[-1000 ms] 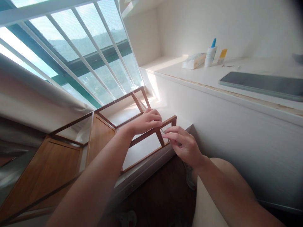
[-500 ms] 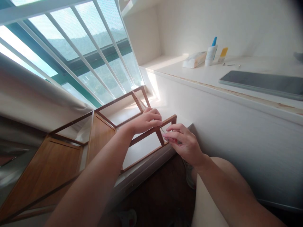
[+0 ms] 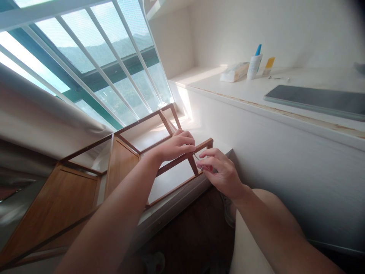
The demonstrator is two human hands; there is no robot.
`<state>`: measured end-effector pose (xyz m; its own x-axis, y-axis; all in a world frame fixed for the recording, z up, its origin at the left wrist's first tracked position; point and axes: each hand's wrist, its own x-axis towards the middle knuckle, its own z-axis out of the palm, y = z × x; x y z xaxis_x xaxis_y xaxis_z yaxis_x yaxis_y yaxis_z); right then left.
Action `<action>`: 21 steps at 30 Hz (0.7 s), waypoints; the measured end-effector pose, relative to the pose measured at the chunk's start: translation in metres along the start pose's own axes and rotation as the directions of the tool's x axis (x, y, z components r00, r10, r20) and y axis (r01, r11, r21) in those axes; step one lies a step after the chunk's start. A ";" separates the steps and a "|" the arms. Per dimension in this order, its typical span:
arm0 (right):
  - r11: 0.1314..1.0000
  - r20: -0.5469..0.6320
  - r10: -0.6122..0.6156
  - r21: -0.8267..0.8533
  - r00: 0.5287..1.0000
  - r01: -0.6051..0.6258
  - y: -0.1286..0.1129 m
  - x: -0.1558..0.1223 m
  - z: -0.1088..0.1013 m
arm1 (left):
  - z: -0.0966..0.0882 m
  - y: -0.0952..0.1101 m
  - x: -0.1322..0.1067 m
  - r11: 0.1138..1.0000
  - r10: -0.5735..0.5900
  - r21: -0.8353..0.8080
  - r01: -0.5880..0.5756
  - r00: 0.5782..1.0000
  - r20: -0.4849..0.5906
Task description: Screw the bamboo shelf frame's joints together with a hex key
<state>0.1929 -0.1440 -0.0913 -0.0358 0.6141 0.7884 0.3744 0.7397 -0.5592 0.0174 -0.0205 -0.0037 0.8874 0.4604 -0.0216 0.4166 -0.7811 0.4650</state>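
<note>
A brown wooden frame shelf (image 3: 122, 161) lies on its side along the window sill. My left hand (image 3: 176, 145) is closed around a thin wooden bar of the frame near its top corner. My right hand (image 3: 221, 171) sits just right of that corner, fingers pinched on a small thin metal tool (image 3: 196, 156) whose tip meets the bar's joint. The tool is mostly hidden by my fingers.
A barred window (image 3: 94, 64) fills the upper left. A white ledge (image 3: 285, 95) at the right carries a dark tablet (image 3: 316, 101), a tube with a blue cap (image 3: 254, 64), a yellow item (image 3: 268, 65) and a tissue pack (image 3: 235, 72). My bare knee (image 3: 265, 228) is at the bottom right.
My right hand has shifted slightly up and turned a little at the joint. The left hand and the frame have stayed put.
</note>
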 end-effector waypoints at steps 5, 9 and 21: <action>0.999 0.013 -0.030 -0.033 0.999 0.031 0.000 0.001 -0.002 | 0.000 0.001 -0.001 1.000 -0.028 -0.009 0.028 1.000 -0.005; 0.999 0.009 -0.023 -0.040 1.000 0.023 -0.001 0.001 -0.001 | 0.000 0.002 0.000 1.000 -0.018 -0.006 0.018 1.000 -0.004; 0.996 -0.106 0.087 -0.023 0.991 -0.090 -0.008 0.000 0.009 | 0.000 0.001 0.000 0.999 -0.034 0.004 0.034 0.999 0.009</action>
<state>0.1816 -0.1477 -0.0892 0.0954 0.6433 0.7596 0.3969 0.6753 -0.6217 0.0176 -0.0211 -0.0034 0.8743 0.4833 -0.0454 0.4477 -0.7666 0.4603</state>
